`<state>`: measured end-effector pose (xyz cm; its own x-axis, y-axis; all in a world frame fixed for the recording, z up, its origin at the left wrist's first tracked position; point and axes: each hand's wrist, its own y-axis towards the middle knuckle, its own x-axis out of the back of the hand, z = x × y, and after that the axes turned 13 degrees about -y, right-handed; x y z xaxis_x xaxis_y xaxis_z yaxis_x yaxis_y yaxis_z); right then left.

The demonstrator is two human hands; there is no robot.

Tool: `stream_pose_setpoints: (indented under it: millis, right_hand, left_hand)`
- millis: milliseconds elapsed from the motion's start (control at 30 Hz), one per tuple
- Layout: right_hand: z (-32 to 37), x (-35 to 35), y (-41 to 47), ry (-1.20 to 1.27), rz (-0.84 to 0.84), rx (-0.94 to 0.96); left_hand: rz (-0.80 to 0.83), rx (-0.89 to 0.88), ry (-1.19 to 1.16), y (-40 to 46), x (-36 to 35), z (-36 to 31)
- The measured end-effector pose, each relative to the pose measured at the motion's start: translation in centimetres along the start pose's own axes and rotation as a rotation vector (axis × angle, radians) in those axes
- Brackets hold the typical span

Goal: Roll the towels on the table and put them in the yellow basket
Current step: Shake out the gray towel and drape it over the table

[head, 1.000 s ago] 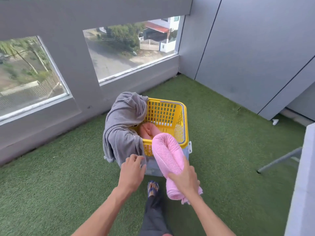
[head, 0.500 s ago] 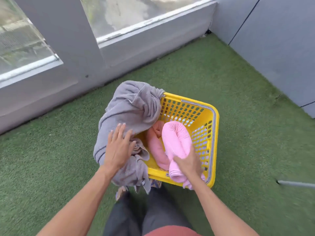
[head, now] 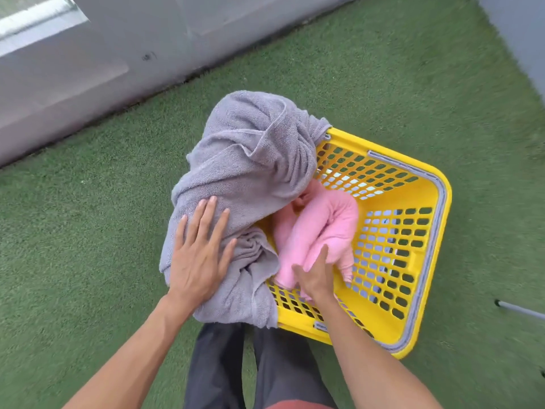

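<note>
The left hand (head: 197, 255) lies flat, fingers straight and slightly spread, pressing on the grey towel (head: 244, 172) that is draped over the left side of the yellow basket (head: 413, 231). The right hand (head: 317, 276) reaches inside the basket, thumb and fingers pinched round the near end of the rolled pink towel (head: 321, 228), which lies inside against the grey one. The basket stands on green turf (head: 88, 261), near a grey wall (head: 88, 69).

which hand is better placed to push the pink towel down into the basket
Right. The right hand already grips the pink towel inside the yellow basket; the left hand lies flat on the grey towel.
</note>
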<state>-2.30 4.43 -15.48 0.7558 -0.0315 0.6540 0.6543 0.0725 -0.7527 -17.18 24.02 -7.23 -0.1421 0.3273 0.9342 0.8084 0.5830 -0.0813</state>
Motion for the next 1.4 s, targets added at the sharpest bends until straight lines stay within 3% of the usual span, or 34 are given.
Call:
stream_pose_setpoints:
  millis: [100,167,333,467,667,800,933,1200,1400]
  right_hand:
    - [1.3,1.7,0.6,-0.011,0.027,0.033]
    - [3.0,4.4,0.2,-0.025,-0.142,0.141]
    - [11.0,12.8,-2.1,0.102,-0.553,0.805]
    - [17.2,17.2,-1.8,-0.232,-0.693,1.112]
    - [18.8,18.7,0.1,-0.557,-0.562,1.206]
    - [18.4,20.2,-0.7,-0.402,-0.499,1.322]
    - [20.0,22.5,-4.9,-0.192,-0.274,1.309]
    - [26.4,26.8,-18.3,-0.107,-0.216,1.437]
    - [28.0,27.0,-30.7,-0.074,-0.325,1.563]
  left_hand:
    - [-0.012,0.008,-0.015,0.3,0.6,-0.4]
    - [-0.056,0.008,-0.055,1.3,1.3,-0.7]
    - [-0.235,-0.054,-0.13,8.3,4.4,-1.6]
    - [-0.196,-0.081,-0.104,13.4,5.2,-1.8]
    - [-0.108,-0.038,-0.21,14.3,4.2,-2.2]
    - [-0.167,-0.058,-0.549,13.5,6.0,-3.1]
    - [-0.287,0.037,-0.769,11.9,11.0,-4.7]
    - [-0.596,0.094,-0.726,6.6,24.3,-3.5]
    - [-0.784,0.067,-0.653,-0.4,33.8,-2.4]
